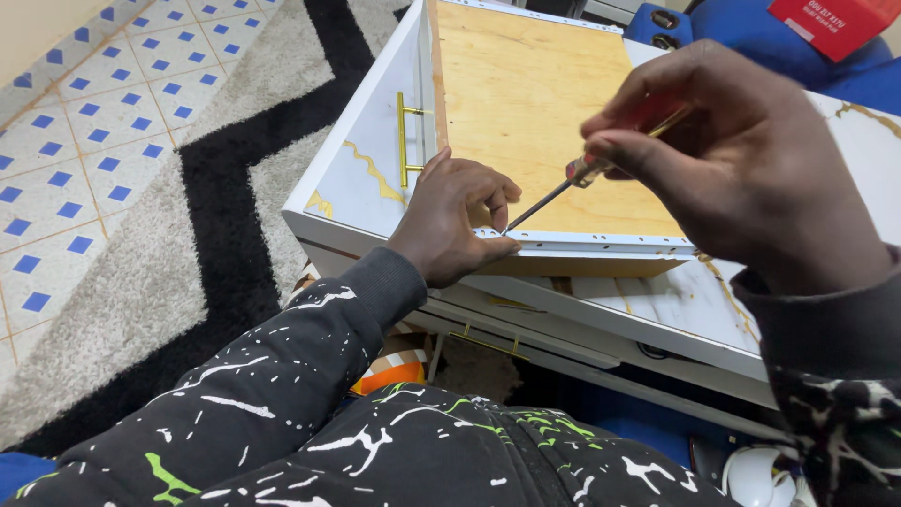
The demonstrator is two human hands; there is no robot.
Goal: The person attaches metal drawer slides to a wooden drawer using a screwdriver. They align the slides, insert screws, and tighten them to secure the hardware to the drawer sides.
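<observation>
Right hand (741,160) around screwdriver (563,188)

two hands are at work: the left hand (457,218) and the right hand (741,160). one screwdriver (563,188). one overturned white drawer (361,188) with one plywood bottom panel (535,103) and one gold handle (404,139). a second gold handle (488,344) shows on the white panels below. one red box (831,21) at the top right. one black-and-grey zigzag rug (202,216) on one tiled floor (70,141).
</observation>
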